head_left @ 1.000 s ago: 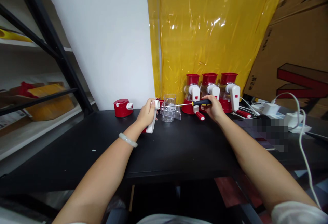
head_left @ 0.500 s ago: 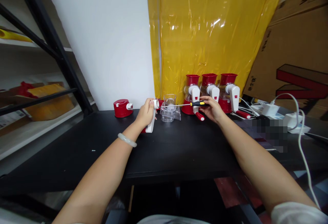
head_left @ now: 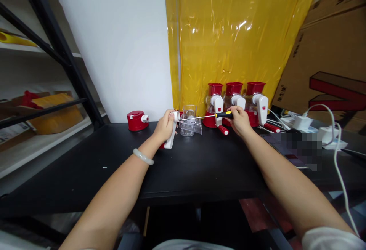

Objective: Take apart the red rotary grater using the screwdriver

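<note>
My left hand is closed around a white crank handle, its round hub turned to the right and a bit of red grip showing low down. In my right hand is a screwdriver with a black and yellow handle. Its long metal shaft points left, and the tip is at the hub's opening; how deep it sits I cannot tell. Behind the shaft a clear plastic grater body stands on the black table. A red round base with a white knob stands to the left.
Several red and white rotary graters stand in a row at the back right. White chargers and cables lie farther right, near a dark flat device. Yellow wrapped material and a white board stand behind the table.
My right hand has shifted slightly right and its fingers have changed their grip at the screwdriver handle's end. The crank handle has moved slightly right, its hub turned a little more toward me.
</note>
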The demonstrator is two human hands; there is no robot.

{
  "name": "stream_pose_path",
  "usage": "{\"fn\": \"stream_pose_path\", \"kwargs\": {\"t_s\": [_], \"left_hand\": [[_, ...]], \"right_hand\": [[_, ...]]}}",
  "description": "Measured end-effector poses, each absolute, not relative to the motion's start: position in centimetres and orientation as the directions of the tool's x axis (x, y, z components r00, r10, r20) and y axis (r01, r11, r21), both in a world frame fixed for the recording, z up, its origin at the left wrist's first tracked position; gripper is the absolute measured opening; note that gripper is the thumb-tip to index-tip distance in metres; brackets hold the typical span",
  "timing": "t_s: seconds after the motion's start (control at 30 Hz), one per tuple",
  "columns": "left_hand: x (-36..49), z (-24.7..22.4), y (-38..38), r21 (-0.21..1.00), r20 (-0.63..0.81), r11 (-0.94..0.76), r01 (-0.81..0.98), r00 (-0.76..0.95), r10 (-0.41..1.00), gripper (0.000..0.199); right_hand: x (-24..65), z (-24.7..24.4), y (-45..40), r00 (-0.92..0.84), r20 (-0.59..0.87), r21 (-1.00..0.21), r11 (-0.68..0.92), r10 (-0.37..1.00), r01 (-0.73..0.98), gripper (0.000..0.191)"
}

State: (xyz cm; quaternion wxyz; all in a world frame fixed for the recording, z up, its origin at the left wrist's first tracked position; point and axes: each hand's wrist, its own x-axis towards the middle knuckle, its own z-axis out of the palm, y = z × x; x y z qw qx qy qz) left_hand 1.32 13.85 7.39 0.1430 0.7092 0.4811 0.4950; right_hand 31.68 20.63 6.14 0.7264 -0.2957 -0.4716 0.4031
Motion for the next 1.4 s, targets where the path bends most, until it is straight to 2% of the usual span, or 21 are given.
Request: {"fn": "stream_pose_path", "kwargs": {"t_s": [0.2,0.37,0.57,0.73,0.93,1.4], "left_hand": [[1.1,7.3,14.0,0.690,0.566,-0.497,0.527,0.035,0.823,0.047],[1.1,7.1,14.3,0.722,0.566,-0.500,0.479,0.007,0.824,0.047],[1.1,6.8,15.4,0.835,0.522,-0.482,0.267,-0.103,0.847,0.051],[1.1,6.6,16.0,0.867,0.492,-0.476,0.146,-0.102,0.865,0.051],[1.3,6.7,15.7,0.867,0.488,-0.470,0.166,-0.095,0.868,0.050],[1.2,6.7,15.8,0.862,0.496,-0.476,0.175,-0.098,0.863,0.054]], "right_hand": [[31.9,6.2,21.0,0.287,0.491,-0.773,0.563,0.823,-0.292,0.031],[32.2,6.5,20.8,0.353,0.443,-0.801,0.541,0.824,-0.256,0.027],[31.7,6.6,20.2,0.329,0.497,-0.781,0.579,0.803,-0.233,0.022],[31.5,6.5,20.0,0.333,0.513,-0.763,0.598,0.791,-0.245,0.022],[31.5,6.2,20.2,0.303,0.547,-0.769,0.611,0.780,-0.185,0.022],[31.3,6.4,20.0,0.317,0.539,-0.763,0.612,0.780,-0.208,0.022]]}}
